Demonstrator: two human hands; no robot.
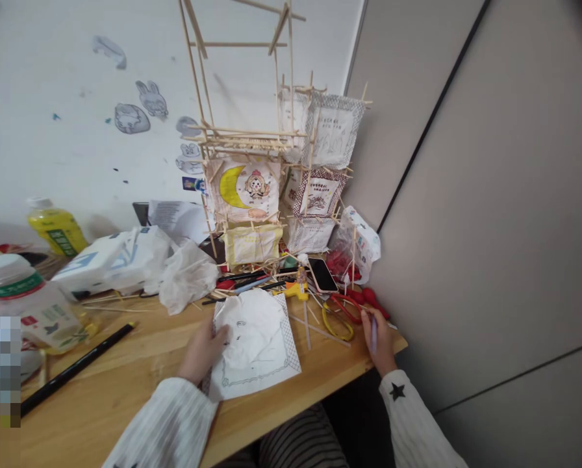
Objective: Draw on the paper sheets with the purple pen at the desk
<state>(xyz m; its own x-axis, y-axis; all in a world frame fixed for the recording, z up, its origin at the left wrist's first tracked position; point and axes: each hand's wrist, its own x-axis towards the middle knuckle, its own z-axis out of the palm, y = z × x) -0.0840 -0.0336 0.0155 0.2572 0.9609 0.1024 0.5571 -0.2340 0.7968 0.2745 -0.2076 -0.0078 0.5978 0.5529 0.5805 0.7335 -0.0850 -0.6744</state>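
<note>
My left hand grips the left edge of a patterned paper sheet, thumb on top and the other fingers partly hidden. Over that sheet lies a crumpled white tissue, with small dark marks showing on or through it. At the table's right edge, my right hand is closed around a slim pale purple pen-like stick. Its fingertips are beside the red handle of what look like scissors; whether they touch is unclear. A yellow loop handle lies close by.
A tall wooden-stick frame hung with drawn panels stands behind the sheet. Around its foot lie a yellow glue gun, a phone and loose sticks. Leftward are a plastic bag, bottles and a black marker. A grey panel closes the right side.
</note>
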